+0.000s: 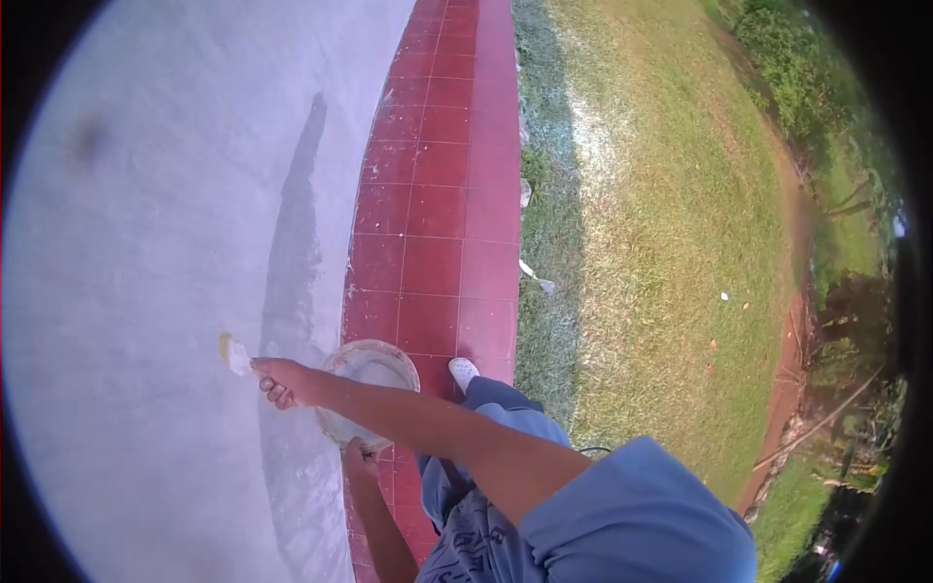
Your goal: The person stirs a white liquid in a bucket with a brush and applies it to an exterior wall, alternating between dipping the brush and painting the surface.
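Observation:
My right hand [282, 382] is closed on a paintbrush [235, 357] with a white body and a yellowish tip. The arm stretches across to the pale wall [146, 291], and the brush overlaps the wall in this view. Below that arm, my left hand [361, 454] grips the near rim of a round, stained basin [414, 375]. Whitish liquid shows inside the basin, part of which is hidden behind my right forearm. A darker grey band [292, 233] runs along the lower wall beside the brush.
Red floor tiles [432, 262], speckled with white drops, form a walkway along the wall. One white shoe [464, 373] stands on them. Past the walkway edge lies grass [671, 243] with a white scrap [536, 277] on it; bushes [797, 58] grow farther right.

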{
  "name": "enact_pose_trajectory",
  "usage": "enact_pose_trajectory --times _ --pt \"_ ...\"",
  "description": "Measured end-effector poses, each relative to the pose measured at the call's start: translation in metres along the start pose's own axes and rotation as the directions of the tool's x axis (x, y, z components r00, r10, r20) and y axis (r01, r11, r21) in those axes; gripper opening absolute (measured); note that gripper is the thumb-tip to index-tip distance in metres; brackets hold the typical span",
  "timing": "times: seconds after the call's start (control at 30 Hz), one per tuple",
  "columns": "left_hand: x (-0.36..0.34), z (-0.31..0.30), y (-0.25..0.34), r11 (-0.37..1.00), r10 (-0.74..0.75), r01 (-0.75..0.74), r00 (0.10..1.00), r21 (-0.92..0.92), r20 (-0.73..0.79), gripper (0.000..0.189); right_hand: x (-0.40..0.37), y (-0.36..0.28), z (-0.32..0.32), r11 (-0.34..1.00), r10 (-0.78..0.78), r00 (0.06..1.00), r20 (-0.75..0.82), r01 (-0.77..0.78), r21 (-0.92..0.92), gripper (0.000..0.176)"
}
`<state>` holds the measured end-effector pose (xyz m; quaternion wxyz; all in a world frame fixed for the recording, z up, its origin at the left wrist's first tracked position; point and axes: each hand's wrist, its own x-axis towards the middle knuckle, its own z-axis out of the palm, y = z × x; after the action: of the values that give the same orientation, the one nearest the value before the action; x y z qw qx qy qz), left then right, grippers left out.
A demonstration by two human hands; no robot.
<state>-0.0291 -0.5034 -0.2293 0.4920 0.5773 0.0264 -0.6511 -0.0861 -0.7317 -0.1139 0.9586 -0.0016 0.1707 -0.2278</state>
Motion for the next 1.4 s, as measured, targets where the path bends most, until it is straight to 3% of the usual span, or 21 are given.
enact_pose_trajectory --times 0.03,0.07,0.1,0.13,0.23,0.3,0.37,0.4,0.5,0.6,0.67,0.8,0.87,0.97,1.13,1.2,1.33,1.4 --pt "-0.014 0.002 0.013 0.995 0.052 -0.053 0.999 0.089 0.013 0.017 -0.029 -0.009 0.015 0.994 0.020 1.000 0.006 -0.019 -0.112 0.012" --pt "-0.004 -0.013 0.015 0.982 0.097 -0.097 0.995 0.162 0.008 0.047 -0.047 -0.015 0.013 0.978 0.042 0.997 0.062 -0.028 -0.208 0.010" --pt "-0.023 0.005 0.025 0.894 0.254 -0.264 0.964 0.362 0.076 0.053 -0.069 -0.025 0.012 0.951 0.089 0.991 0.102 -0.054 -0.304 0.010" --pt "-0.033 0.039 0.040 0.982 0.155 -0.124 0.961 0.144 -0.231 0.058 -0.093 -0.038 0.014 0.901 0.128 0.988 0.088 -0.079 -0.427 0.012" --pt "-0.034 0.046 0.054 0.899 0.379 -0.316 0.908 0.303 -0.178 0.066 -0.150 -0.070 -0.017 0.630 0.085 0.991 -0.099 -0.131 -0.766 0.048" --pt "-0.030 0.043 0.054 0.831 0.463 -0.358 0.870 0.426 -0.172 0.065 -0.183 -0.080 -0.024 0.345 0.013 0.956 -0.294 -0.280 -0.896 0.042" --pt "0.016 0.013 0.028 0.772 0.549 -0.401 0.811 0.493 -0.200 0.064 -0.208 -0.078 -0.028 0.119 -0.056 0.891 -0.451 -0.442 -0.889 0.037" --pt "0.005 0.023 0.040 0.780 0.552 -0.403 0.804 0.479 -0.222 0.064 -0.210 -0.077 -0.039 0.030 -0.089 0.867 -0.490 -0.489 -0.872 0.035" --pt "-0.029 0.051 0.070 0.777 0.474 -0.319 0.864 0.543 -0.169 0.066 -0.213 -0.058 -0.036 -0.059 -0.141 0.816 -0.561 -0.572 -0.818 0.033" --pt "-0.025 0.054 0.076 0.711 0.470 -0.315 0.878 0.628 -0.091 0.067 -0.199 -0.044 -0.028 -0.080 -0.197 0.794 -0.575 -0.597 -0.798 0.031" --pt "-0.028 0.061 0.079 0.579 0.590 -0.447 0.807 0.682 0.028 0.067 -0.182 -0.039 -0.043 -0.069 -0.221 0.794 -0.567 -0.593 -0.803 0.031" --pt "-0.051 0.082 0.094 0.555 0.538 -0.358 0.843 0.751 0.004 0.056 -0.149 -0.038 -0.044 -0.048 -0.323 0.778 -0.539 -0.582 -0.812 0.032" --pt "-0.055 0.082 0.099 0.392 0.641 -0.478 0.755 0.786 0.139 0.064 -0.126 -0.042 -0.054 -0.080 -0.351 0.766 -0.538 -0.597 -0.798 0.032" --pt "-0.052 0.082 0.095 0.467 0.618 -0.458 0.781 0.757 0.092 0.062 -0.102 -0.041 -0.030 -0.115 -0.403 0.743 -0.534 -0.620 -0.776 0.030" --pt "-0.056 0.085 0.098 0.481 0.662 -0.496 0.746 0.723 0.071 0.058 -0.070 -0.031 -0.027 -0.152 -0.425 0.740 -0.521 -0.625 -0.765 0.027" --pt "-0.055 0.081 0.099 0.484 0.677 -0.490 0.735 0.725 0.045 0.057 -0.066 -0.028 -0.019 -0.048 -0.374 0.762 -0.528 -0.585 -0.810 0.026" --pt "-0.053 0.067 0.105 0.571 0.648 -0.485 0.761 0.662 -0.001 0.058 -0.078 -0.024 -0.002 0.018 -0.329 0.831 -0.448 -0.469 -0.883 0.024" --pt "-0.054 0.063 0.106 0.623 0.622 -0.465 0.782 0.629 -0.038 0.058 -0.091 -0.022 -0.002 0.205 -0.273 0.886 -0.374 -0.327 -0.923 0.022"
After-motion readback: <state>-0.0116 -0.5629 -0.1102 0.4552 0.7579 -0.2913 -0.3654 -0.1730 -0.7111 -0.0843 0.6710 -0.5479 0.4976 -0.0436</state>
